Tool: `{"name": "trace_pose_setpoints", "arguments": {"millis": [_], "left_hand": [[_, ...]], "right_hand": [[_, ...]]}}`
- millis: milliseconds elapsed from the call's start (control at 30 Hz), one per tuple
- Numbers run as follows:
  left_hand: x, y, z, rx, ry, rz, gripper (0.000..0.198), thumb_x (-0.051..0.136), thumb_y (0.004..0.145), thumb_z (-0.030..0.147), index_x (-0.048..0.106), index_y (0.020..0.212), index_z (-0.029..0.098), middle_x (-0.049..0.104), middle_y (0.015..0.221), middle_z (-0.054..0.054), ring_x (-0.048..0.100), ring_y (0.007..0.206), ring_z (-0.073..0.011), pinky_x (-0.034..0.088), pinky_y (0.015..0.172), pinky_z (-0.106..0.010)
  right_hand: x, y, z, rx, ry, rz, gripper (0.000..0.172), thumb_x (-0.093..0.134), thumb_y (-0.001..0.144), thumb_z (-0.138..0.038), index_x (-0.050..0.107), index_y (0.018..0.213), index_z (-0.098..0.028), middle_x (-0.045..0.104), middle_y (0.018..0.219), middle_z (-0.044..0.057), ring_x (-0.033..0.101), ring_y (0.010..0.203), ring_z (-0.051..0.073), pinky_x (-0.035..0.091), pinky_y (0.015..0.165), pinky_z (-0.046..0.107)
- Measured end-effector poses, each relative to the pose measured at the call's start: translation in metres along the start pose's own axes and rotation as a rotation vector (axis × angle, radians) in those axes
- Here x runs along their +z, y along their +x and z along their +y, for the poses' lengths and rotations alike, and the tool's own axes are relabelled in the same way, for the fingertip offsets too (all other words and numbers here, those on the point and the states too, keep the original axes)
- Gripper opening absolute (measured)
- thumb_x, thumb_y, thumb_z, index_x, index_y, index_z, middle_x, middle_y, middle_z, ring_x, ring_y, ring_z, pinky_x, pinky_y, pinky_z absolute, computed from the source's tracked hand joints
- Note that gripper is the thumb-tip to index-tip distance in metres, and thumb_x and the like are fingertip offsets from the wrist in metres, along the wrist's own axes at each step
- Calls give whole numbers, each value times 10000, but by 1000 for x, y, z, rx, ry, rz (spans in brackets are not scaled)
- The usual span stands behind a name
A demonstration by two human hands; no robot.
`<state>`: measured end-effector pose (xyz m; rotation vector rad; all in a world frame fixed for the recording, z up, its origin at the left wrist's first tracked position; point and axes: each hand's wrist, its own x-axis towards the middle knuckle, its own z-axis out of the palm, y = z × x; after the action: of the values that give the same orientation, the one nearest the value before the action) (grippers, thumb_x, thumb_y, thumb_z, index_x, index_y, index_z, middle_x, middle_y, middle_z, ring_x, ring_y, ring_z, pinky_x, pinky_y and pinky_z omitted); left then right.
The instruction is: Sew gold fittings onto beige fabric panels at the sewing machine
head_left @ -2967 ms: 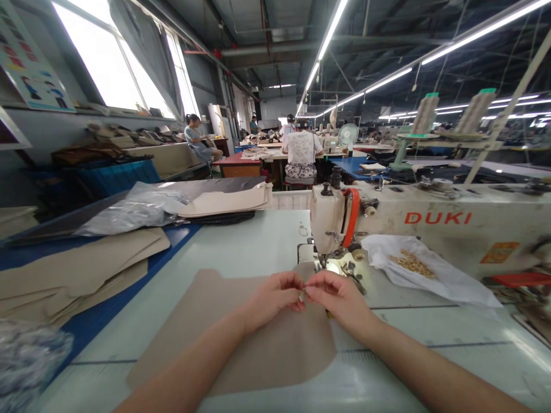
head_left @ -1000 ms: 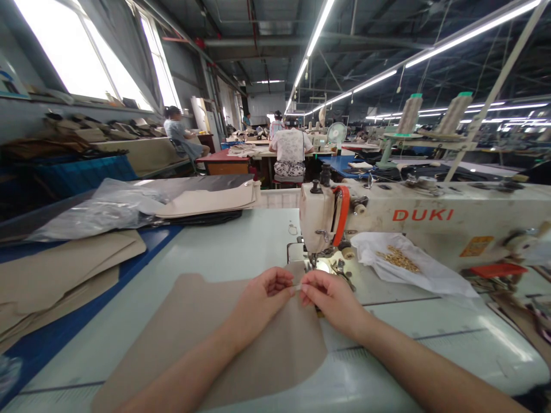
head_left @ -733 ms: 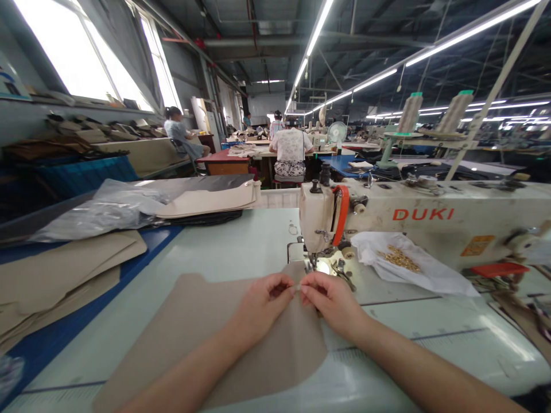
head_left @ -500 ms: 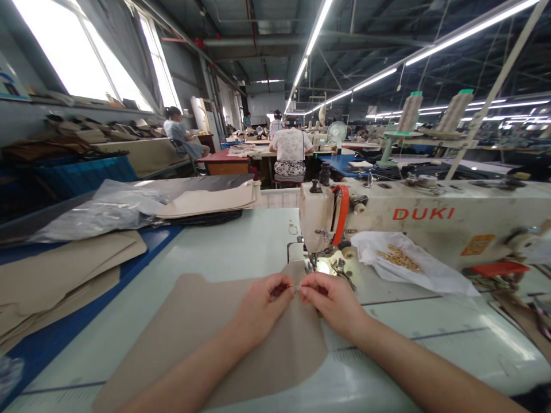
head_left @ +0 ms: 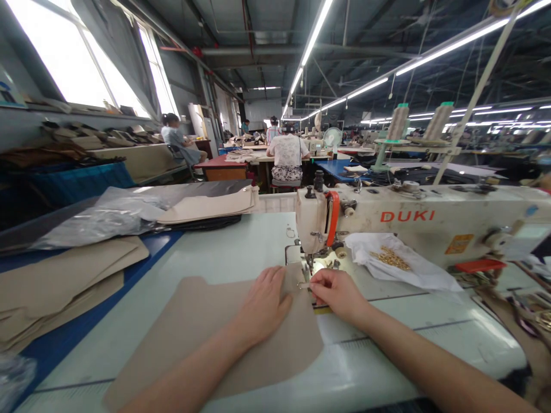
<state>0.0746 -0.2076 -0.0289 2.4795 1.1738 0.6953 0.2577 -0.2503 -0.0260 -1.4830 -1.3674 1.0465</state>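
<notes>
Head view: pinching a narrow, pale strip (head_left: pixel 304 285) between thumb and fingertips of the right grip (head_left: pixel 340 295), at the right side of a taupe panel (head_left: pixel 202 310) on the table (head_left: pixel 232 246), just in front of the sewing machine (head_left: pixel 370 221). Too small to tell the strip's exact make, beyond a metallic glint at its free end, or whether touching the panel. Resting palm down on the panel with the left grip (head_left: pixel 264 301), not closed on anything, with fingers extended toward the table's far edge. Thin and matt in the panel, with rounded corners, narrowing at the far right; glossy, pale green in the table. Bare room left between panel and far edge, and toward the rounded near right corner; hemmed in beyond the right grip by the machine and a crumpled white sheet (head_left: pixel 424 275) bearing small gold-coloured pieces (head_left: pixel 390 257). Pointing the strip's free end left, with its long axis roughly parallel to the far edge.
</notes>
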Motion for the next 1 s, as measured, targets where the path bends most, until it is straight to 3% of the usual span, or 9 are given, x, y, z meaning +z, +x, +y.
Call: {"name": "trace_pose_setpoints", "arguments": {"millis": [200,500,600,700,833,1000], "left_hand": [[6,-13,3,66,151,-37,435,442,821,270,440,1236,140,509,1262,-135,422,1212,-265,347,1037,-451],[3,-34,10,56,123,5,439,453,816,261,439,1242,159,524,1241,-114,449,1189,-253,379,1013,-435],[5,-25,8,85,82,71,337,466,818,227,508,1148,172,562,1172,-93,493,1122,-229,411,980,-410],[7,-10,9,165,92,86,177,456,832,171,597,939,179,620,1002,-69,543,986,-206,457,890,-364],[9,6,13,276,176,42,220,425,853,133,600,730,182,625,798,-45,547,818,-188,473,759,-314],[12,11,19,289,226,57,222,443,815,85,567,657,179,601,717,-42,536,766,-189,466,712,-304]], "right_hand": [[-4,8,-12,167,-20,-80,143,537,733,-92,566,613,-163,578,497,-58,520,394,59,371,397,145],[4,22,-25,294,-49,-209,193,593,728,-85,541,555,-152,597,469,-52,538,363,55,335,340,130],[3,22,-30,311,-62,-217,213,585,726,-77,532,535,-153,582,437,-56,522,343,52,332,327,128],[3,23,-34,325,-81,-224,233,583,720,-76,523,509,-153,569,412,-54,509,328,50,329,314,122],[3,24,-35,332,-109,-227,237,579,721,-92,517,501,-158,554,396,-58,507,326,47,334,314,110],[3,27,-33,295,-185,-222,238,529,722,-64,520,505,-161,565,414,-54,517,337,56,374,346,126]]}}
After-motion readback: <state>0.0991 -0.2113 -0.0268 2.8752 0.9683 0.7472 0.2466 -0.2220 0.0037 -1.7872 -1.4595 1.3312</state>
